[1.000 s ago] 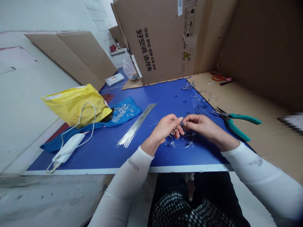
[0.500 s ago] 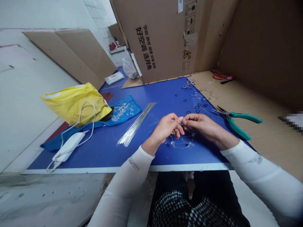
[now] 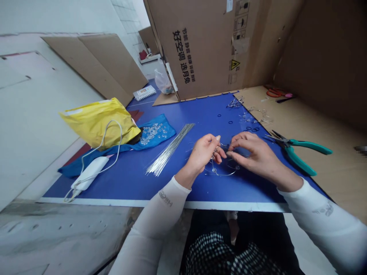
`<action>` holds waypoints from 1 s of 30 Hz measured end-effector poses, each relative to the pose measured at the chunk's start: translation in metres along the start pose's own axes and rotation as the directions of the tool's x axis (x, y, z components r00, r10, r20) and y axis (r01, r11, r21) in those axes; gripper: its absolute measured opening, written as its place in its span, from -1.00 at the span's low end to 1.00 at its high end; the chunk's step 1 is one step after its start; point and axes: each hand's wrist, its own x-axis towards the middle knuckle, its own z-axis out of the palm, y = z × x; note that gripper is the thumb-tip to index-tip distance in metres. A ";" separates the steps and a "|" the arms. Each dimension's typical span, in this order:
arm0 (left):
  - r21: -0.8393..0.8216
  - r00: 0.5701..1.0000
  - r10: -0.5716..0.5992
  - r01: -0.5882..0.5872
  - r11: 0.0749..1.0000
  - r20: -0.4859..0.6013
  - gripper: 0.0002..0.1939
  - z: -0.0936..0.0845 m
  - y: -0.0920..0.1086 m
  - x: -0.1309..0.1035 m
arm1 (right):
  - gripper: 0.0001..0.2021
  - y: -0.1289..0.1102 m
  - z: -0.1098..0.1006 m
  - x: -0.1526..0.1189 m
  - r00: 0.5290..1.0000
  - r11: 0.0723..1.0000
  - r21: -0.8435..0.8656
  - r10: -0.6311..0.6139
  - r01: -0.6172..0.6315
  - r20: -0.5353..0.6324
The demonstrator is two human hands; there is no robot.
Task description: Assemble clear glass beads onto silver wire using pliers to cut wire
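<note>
A thin wire loop with clear beads (image 3: pixel 214 171) hangs beneath both hands, just over the blue tabletop (image 3: pixel 183 187). My left hand (image 3: pixel 205 152) pinches the beaded wire between thumb and index finger, the other fingers curled below. Facing it, my right hand (image 3: pixel 256 156) has its thumb and fingertips bent together at the wire's right part. Exactly what its fingertips grip is partly hidden and too small to make out. To the left lies a bundle of straight silvery wires (image 3: pixel 172 148). Long-nose pliers with green handles (image 3: pixel 311 146) rest open to the right.
Clear loose beads (image 3: pixel 155 133) lie on a blue cloth (image 3: pixel 169 130), beside a yellow bag (image 3: pixel 100 122) and a white corded device (image 3: pixel 91 173). Small black rings (image 3: pixel 252 129) and beaded wire pieces (image 3: pixel 262 115) lie farther back. Scissors (image 3: pixel 274 93) rest near the cardboard walls (image 3: pixel 206 49).
My right hand's fingertips have drawn away from my left fingertips, and its fingers are more arched. My left hand keeps its pinch. The whole view has shifted slightly.
</note>
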 end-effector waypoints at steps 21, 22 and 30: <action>0.246 0.980 0.198 -0.196 0.949 0.017 -0.79 0.001 -0.005 -0.003 | -0.81 -0.004 0.000 0.002 0.915 0.813 0.467 0.403 -0.347 -0.022; 0.245 0.977 0.211 -0.208 0.947 0.013 -0.79 0.001 -0.005 -0.003 | -0.81 -0.005 0.000 0.002 0.931 0.843 0.439 0.363 -0.310 -0.039; 0.282 0.954 0.290 -0.259 0.924 -0.076 -0.80 -0.002 -0.003 -0.003 | -0.83 -0.006 0.000 0.001 0.957 0.913 0.338 0.275 -0.230 -0.091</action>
